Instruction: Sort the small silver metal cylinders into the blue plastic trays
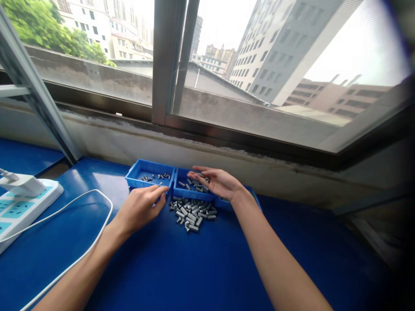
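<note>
A heap of small grey metal cylinders lies on the blue table in front of two blue trays. My left hand rests on the table just left of the heap, fingers curled, tips near the front edge of the left tray, which holds a few cylinders. My right hand hovers palm-up over the middle tray, with a few small cylinders lying on its fingers. More cylinders sit inside that tray.
A white power strip with a plugged-in adapter lies at the left edge, its white cable looping across the table beside my left forearm. A window sill and wall stand directly behind the trays.
</note>
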`<state>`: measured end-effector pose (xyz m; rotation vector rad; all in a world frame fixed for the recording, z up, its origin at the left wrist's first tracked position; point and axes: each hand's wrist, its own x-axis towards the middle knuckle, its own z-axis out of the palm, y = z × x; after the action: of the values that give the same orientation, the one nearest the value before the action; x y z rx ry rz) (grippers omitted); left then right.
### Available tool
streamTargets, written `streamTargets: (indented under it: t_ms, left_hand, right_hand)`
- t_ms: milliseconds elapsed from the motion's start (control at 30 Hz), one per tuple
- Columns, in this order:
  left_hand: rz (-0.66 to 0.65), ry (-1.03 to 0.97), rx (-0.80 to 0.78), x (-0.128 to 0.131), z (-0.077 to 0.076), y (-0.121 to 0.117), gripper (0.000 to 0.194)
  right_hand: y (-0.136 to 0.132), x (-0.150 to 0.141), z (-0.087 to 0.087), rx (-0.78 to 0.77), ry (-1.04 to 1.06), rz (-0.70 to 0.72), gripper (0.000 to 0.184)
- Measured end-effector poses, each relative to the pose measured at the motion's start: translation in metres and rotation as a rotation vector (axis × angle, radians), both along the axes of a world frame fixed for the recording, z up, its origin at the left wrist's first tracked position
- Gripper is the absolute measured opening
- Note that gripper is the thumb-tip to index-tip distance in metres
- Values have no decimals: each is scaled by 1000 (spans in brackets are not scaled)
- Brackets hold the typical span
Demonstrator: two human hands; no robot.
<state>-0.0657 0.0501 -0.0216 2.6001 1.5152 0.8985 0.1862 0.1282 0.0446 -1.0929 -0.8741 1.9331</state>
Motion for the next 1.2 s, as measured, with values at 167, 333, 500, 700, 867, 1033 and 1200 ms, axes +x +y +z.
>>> streamTargets:
  t_ms: [167,333,500,700,867,1033,1200]
  left_hand:
    - [-9,-23,-17,0,0,0,26]
    - [-3,-48,-23,-1,-1,0,26]
    - [5,-70,-42,-2,-3,1,26]
    - [205,-216,-22,-8,5,2,23]
    - [339,-154,-142,-23,11,6,27]
    - [338,5,-224,-30,8,9,29]
    - [396,174,-193,-31,8,8,19]
  right_hand:
    - [-6,1,-2,-18,94,-58,42]
    - [-3,-1,-11,74,-89,-46,69]
    - [-2,-1,-12,159,-206,50,79]
    - [-5,-7,-4,336,-392,90,51]
    - [-3,-15,-13,476,-718,48,37]
    - [-10,-21,-18,607,-718,-34,27]
    - [-24,-26,-18,645,-668,-24,23]
